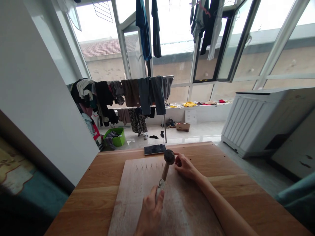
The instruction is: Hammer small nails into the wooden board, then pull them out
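Note:
My left hand (150,213) is closed round the lower end of a hammer's handle (163,177). The dark round hammer head (169,156) hangs over the far edge of a pale wooden board (187,206). My right hand (185,166) rests on the board just right of the head. Its fingertips are pinched together next to the head, on something too small to make out. A row of several small nails (147,166) stands upright in the board, to the left of the hammer head.
The board lies on a wooden table (98,183). A phone (155,149) lies flat at the table's far edge. Beyond are a rack of hanging clothes (137,95), a green basket (115,137), a white cabinet (261,121) at right and a white wall at left.

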### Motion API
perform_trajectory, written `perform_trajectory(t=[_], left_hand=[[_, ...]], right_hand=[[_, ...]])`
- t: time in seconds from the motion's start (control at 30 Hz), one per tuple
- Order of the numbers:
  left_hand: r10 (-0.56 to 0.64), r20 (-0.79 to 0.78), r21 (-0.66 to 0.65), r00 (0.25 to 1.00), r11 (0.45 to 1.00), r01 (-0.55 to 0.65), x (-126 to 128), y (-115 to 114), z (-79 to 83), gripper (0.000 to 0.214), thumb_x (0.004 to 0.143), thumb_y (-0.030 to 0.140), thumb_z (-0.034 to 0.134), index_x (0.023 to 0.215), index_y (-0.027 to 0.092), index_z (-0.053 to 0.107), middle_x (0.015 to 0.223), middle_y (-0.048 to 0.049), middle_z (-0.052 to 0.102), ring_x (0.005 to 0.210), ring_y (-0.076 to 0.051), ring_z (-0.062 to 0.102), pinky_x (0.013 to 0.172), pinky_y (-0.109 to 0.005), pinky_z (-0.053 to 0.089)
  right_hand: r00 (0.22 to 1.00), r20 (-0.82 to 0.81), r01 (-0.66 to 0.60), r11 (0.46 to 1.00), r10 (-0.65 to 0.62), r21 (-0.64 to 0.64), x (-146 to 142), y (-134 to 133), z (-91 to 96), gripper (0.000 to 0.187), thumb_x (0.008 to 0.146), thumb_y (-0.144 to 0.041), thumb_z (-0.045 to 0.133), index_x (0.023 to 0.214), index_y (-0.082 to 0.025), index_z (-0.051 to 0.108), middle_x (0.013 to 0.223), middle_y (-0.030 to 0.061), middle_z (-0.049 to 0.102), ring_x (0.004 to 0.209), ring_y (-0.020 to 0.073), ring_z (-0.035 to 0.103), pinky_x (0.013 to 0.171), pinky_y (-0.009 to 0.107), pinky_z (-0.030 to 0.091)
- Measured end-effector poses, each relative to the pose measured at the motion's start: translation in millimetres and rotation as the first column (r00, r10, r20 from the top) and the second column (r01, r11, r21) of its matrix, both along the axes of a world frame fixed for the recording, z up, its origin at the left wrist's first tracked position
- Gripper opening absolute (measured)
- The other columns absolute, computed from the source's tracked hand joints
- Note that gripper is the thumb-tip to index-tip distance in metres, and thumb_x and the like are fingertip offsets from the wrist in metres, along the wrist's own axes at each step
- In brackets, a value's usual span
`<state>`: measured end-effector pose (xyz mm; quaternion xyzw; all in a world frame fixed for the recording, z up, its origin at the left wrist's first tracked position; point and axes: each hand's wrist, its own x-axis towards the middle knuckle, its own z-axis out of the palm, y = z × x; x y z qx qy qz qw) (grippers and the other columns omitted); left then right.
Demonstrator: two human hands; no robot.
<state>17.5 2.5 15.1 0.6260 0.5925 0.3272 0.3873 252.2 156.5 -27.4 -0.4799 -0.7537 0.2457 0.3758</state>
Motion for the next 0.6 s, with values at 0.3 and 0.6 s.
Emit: perform_trajectory(t=[0.3, 0.6], left_hand=[[-0.081, -0.040, 0.002, 0.996, 0.997, 0.081, 18, 8, -2.3, 0.051, 0.099, 0.057, 0.036, 0.108, 0.017, 0.067, 0.073, -0.0032, 0.066, 0.069, -0.021, 0.062, 0.068, -0.028, 0.043], [-0.008, -0.225, 0.189, 0.974, 0.981, 0.051, -9, -4, -20.4, 0.049, 0.100, 0.048, 0.040, 0.127, 0.016, 0.066, 0.110, -0.0124, 0.076, 0.096, -0.025, 0.073, 0.085, -0.029, 0.053]], right_hand=[[0.998, -0.043, -0.035, 0.988, 0.042, 0.152, 5, 8, -9.2, 0.066, 0.060, -0.010, 0.064, 0.125, -0.020, 0.060, 0.130, 0.0130, 0.065, 0.120, 0.0361, 0.059, 0.105, 0.050, 0.044], [0.999, 0.021, 0.030, 0.998, -0.031, 0.063, 3, 7, -10.2, 0.070, 0.065, -0.012, 0.066, 0.133, -0.021, 0.056, 0.104, 0.0080, 0.070, 0.097, 0.0271, 0.063, 0.091, 0.042, 0.050]])
